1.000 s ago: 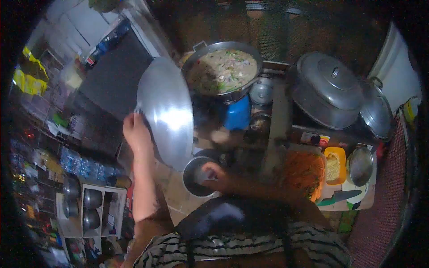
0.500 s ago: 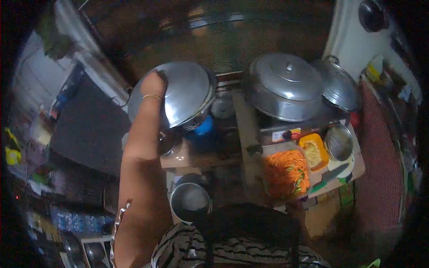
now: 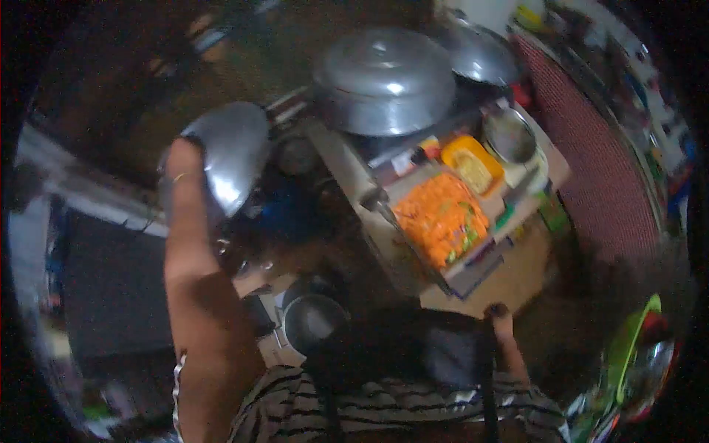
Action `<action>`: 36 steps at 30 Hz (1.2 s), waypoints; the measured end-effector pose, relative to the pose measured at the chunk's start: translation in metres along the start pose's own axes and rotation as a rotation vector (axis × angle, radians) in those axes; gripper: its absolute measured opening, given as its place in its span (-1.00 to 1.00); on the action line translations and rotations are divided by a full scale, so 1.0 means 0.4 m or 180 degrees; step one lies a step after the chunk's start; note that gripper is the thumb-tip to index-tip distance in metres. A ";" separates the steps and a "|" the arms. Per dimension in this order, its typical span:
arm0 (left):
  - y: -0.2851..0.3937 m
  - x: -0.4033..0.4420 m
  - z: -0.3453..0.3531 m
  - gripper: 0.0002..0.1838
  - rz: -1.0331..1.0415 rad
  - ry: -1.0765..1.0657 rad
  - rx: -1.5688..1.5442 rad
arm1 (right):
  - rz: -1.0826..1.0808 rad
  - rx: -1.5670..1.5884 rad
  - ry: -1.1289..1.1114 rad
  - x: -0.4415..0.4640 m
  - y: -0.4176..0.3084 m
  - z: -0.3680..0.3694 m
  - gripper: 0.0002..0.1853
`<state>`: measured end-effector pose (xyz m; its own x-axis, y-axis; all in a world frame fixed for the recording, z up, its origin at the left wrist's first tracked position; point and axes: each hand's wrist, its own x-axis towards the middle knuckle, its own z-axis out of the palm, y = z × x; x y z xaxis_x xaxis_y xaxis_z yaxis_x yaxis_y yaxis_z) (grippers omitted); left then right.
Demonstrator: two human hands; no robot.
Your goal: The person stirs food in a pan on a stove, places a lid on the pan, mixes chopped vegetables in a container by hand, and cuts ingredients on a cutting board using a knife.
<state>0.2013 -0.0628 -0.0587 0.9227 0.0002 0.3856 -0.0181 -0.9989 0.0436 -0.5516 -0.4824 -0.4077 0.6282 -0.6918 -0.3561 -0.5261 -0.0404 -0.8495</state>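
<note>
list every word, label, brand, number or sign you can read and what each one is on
None can be read.
White and red patch between the large lidded pot and the shredded orange food: too blurred to tell if it bears lettering.
Lid at the left hand: no lettering shows.
Clutter along the right edge: too blurred to read.

I have the left arm (image 3: 199,288) reaching well forward, almost straight, with the left hand (image 3: 186,155) closed in a grip at its end. My right hand (image 3: 501,322) sits low, its fingers too blurred for me to read.
</note>
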 end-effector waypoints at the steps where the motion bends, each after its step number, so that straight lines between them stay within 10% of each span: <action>1: -0.015 0.020 0.024 -0.55 -0.0040 -0.0110 -0.0101 | 0.0259 -0.0305 0.0036 -0.016 -0.010 -0.001 -0.93; 3: -0.055 0.060 0.082 -0.50 0.0151 0.0104 0.0134 | 0.0373 -0.0124 -0.0072 -0.078 -0.076 0.011 -0.89; 5: -0.076 0.077 0.087 -0.46 0.0700 0.0132 0.0424 | -0.1545 -0.2250 -0.0206 -0.095 0.014 -0.008 -0.86; 9: -0.014 0.067 0.012 -0.38 0.0004 -0.0183 0.0279 | 0.0560 -0.0832 0.0132 -0.220 -0.044 0.018 -0.80; 12: 0.046 -0.020 -0.068 -0.35 0.0336 0.0924 0.0131 | -0.0242 -0.1979 -0.0222 -0.240 0.099 0.004 -0.73; 13: 0.076 -0.085 -0.097 -0.35 0.0506 0.1420 0.0059 | 0.0420 -0.1645 -0.0044 -0.268 0.075 0.004 -0.68; 15: 0.085 -0.183 -0.111 -0.45 0.1797 0.1695 -0.1134 | 0.0294 -0.1787 -0.0474 -0.274 0.142 -0.013 -0.69; 19: 0.288 -0.637 0.029 -0.69 0.1605 0.0272 -0.2839 | -0.0677 -0.1702 -0.0829 -0.213 0.430 -0.023 -0.70; 22: 0.413 -0.973 0.239 -0.72 0.1670 -0.1418 -0.3206 | 0.0398 -0.1429 -0.0334 -0.134 0.090 -0.065 -0.68; 26: 0.575 -1.168 0.144 -0.59 0.3017 -0.1192 -0.1734 | 0.0605 0.0188 -0.0143 0.084 -0.112 -0.090 -0.66; 32: 0.809 -1.320 0.115 -0.10 0.0316 -0.2277 -0.1250 | -0.0213 0.0443 -0.0823 0.378 -0.315 -0.123 -0.58; 36: 0.825 -1.370 0.209 -0.06 0.0223 -0.0942 -0.1541 | -0.1855 -0.1321 -0.0504 0.557 -0.312 -0.110 -0.57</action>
<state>-0.2779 -0.3963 -0.3328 0.9802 -0.1481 0.1314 -0.1932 -0.8605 0.4713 -0.3713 -0.6633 -0.3638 0.9311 -0.3634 0.0300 -0.2353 -0.6616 -0.7120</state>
